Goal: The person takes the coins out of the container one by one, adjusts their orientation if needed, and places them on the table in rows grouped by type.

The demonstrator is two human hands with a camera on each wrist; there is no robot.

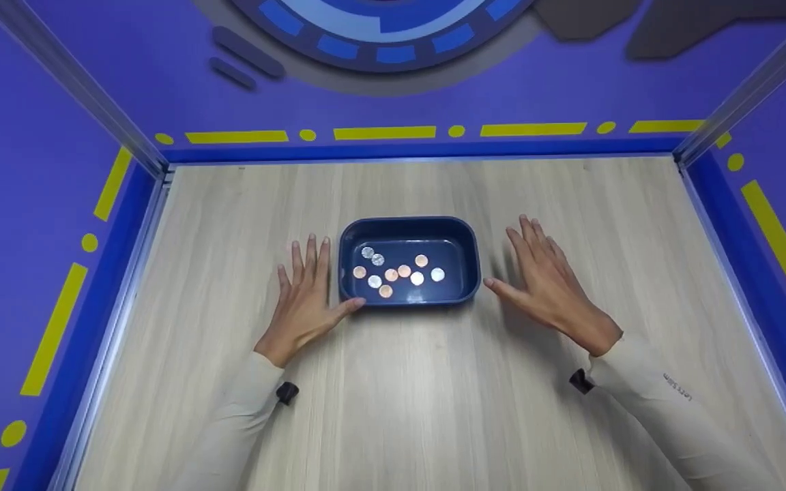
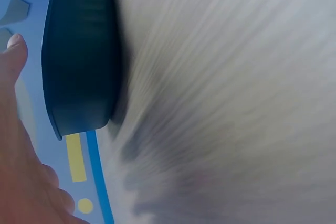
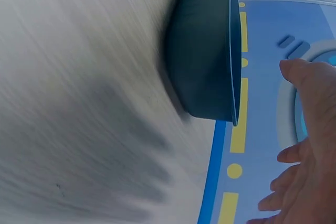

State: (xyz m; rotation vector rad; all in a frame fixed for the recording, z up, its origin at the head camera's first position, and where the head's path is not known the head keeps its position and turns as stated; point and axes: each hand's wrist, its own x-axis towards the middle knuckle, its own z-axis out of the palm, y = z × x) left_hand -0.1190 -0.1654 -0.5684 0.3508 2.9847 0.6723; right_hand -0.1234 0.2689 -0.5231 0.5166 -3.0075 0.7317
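Note:
A dark blue rectangular tray (image 1: pixel 409 299) with rounded corners stands on the table in the head view. Several coins (image 1: pixel 404 271), some coppery and some silvery, lie loose on its bottom. My left hand (image 1: pixel 306 300) is beside the tray's left end, fingers spread, its thumb tip overlapping the near left corner of the rim. On the other side my right hand (image 1: pixel 548 283) hovers with fingers extended, the thumb pointing at the tray's right end and a small gap between them. Both wrist views show the tray's outer wall (image 2: pixel 79 61) from low down; the coins are hidden there.
The tray rests on a pale wood-grain table (image 1: pixel 393 395). Blue panels with yellow dashes (image 1: pixel 385 133) wall in the back and both sides, joined by metal corner rails (image 1: pixel 140 143). A small black device (image 1: pixel 287 393) sits at the left wrist, another (image 1: pixel 580 381) at the right.

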